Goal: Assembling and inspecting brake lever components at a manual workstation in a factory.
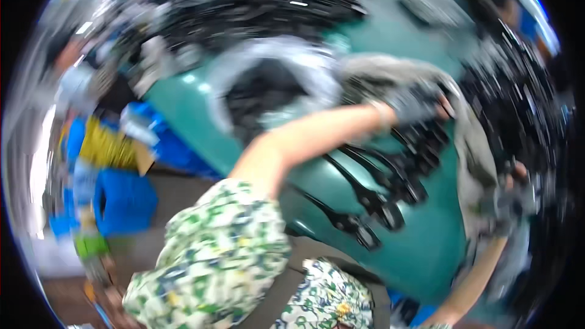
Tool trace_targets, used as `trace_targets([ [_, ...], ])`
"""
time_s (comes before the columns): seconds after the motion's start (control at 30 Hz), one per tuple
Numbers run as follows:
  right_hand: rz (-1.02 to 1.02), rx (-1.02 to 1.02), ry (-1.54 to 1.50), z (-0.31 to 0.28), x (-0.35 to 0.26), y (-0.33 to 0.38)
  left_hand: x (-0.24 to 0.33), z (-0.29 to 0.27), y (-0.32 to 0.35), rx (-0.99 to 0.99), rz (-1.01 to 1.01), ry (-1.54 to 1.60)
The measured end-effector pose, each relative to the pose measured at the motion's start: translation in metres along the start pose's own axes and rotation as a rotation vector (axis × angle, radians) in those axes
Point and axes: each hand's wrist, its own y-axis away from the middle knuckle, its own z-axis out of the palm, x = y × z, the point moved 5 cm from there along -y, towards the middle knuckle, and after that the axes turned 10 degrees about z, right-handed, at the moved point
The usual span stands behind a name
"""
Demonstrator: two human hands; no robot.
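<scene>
Motion smears the head view. My left hand (417, 105), in a dark grey glove with bare fingertips, reaches across to the far right, against a grey cloth (472, 146) and just above a row of black parts. My right hand (512, 201), gloved in grey, is at the cloth's right edge; its fingers are too blurred to read. Several black parts (381, 207) with long thin handles and wider, forked-looking heads lie side by side on the green tabletop (420, 250). My left forearm hides some of their handle ends.
Left of my forearm, a whitish bag-lined container (216, 97) holds dark pieces. Dark, blurred piles (274, 0) fill the far side, with more (512, 97) at the right. A blue bin (125, 201) and a yellow bundle (109, 146) stand left of the table.
</scene>
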Motion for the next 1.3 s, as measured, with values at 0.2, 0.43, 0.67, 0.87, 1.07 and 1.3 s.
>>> trace_targets([
  [0.2,0.102,-0.634,-0.059,0.173,-0.048,-0.056,-0.011,-0.004,0.012,0.262,-0.109,0.129],
  [0.43,0.002,-0.781,-0.085,0.195,-0.049,-0.071,-0.025,-0.016,0.009,0.188,-0.043,-0.037],
  [0.67,0.043,-0.795,-0.134,0.182,-0.059,-0.055,-0.014,-0.022,0.006,0.105,-0.091,-0.066],
  [0.87,0.201,-0.312,0.426,0.038,-0.031,0.026,0.07,-0.077,0.082,0.155,-0.053,-0.195],
  [1.07,-0.298,-0.12,1.039,-0.043,-0.055,0.173,0.153,-0.167,0.258,0.165,-0.007,-0.957],
  [1.3,-0.165,0.066,0.978,-0.038,-0.045,0.164,0.135,-0.152,0.295,0.027,-0.022,-1.211],
])
